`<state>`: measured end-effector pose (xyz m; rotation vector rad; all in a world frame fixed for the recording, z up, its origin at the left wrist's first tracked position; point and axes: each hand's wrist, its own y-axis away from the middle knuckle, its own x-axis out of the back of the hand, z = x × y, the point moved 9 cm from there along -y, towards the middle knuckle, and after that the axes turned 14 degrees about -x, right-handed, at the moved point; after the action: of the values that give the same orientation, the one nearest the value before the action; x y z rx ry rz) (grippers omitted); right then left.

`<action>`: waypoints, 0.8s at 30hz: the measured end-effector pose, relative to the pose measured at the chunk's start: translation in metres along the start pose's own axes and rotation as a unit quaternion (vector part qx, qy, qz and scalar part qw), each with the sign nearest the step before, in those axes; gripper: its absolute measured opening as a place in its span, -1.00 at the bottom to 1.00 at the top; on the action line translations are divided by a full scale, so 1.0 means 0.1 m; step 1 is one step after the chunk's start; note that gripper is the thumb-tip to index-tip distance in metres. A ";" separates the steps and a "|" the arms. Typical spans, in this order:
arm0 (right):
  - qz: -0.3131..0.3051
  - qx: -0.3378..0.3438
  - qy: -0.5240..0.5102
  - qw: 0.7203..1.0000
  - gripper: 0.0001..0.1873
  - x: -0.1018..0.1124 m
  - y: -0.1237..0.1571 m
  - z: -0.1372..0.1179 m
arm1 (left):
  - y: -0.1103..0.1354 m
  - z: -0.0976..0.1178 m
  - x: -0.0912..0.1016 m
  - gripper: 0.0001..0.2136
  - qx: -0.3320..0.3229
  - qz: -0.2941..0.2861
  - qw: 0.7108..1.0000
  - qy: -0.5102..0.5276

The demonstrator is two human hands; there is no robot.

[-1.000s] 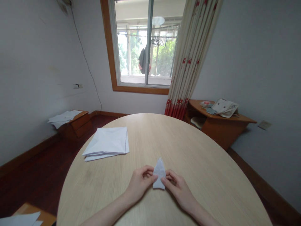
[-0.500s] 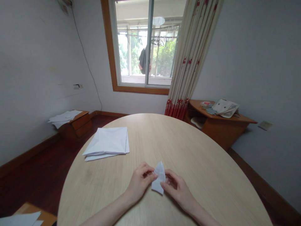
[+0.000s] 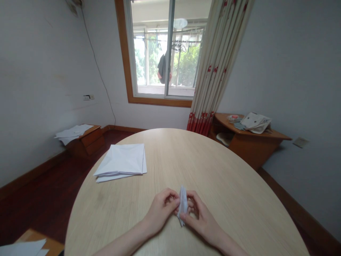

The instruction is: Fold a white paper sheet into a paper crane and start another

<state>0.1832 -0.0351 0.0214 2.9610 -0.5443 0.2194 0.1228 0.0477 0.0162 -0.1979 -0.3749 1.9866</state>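
A small piece of folded white paper (image 3: 182, 202) is held upright between my two hands, close to the near side of the round table. It looks narrow from here, with a pointed top and layered edges at the bottom. My left hand (image 3: 163, 208) pinches its left side with thumb and fingers. On the other side, my right hand (image 3: 201, 217) grips it, the thumb lying across its lower front. The fingertips behind the paper are partly hidden.
A stack of folded white paper (image 3: 121, 159) lies at the left on the light wooden table (image 3: 207, 160). Loose sheets (image 3: 23, 248) sit at the lower left. A low cabinet (image 3: 92, 142) stands back left; a corner desk (image 3: 247, 145) with a cloth bag (image 3: 255, 122) stands back right.
The folded paper has turned and narrowed in view, showing less of its broad face. Both hands have drawn closer together around it, and its lower end sits slightly nearer to me.
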 end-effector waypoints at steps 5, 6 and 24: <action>-0.010 -0.012 0.003 1.000 -0.51 -0.02 0.00 0.02 | 0.01 0.01 -0.04 -0.65 -0.011 -0.022 1.000 0.013; -0.012 -0.011 0.002 1.000 -0.51 -0.02 0.00 0.02 | 0.01 0.00 -0.05 -0.64 -0.010 -0.023 1.000 0.011; 0.028 -0.001 0.017 0.999 -0.62 0.07 0.01 0.01 | 0.00 0.11 -0.05 -0.70 -0.022 -0.023 0.999 0.008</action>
<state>0.1900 -0.0382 0.0219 2.9377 -0.6230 0.2731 0.1220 0.0418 0.0261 -0.2304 -0.4089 1.9317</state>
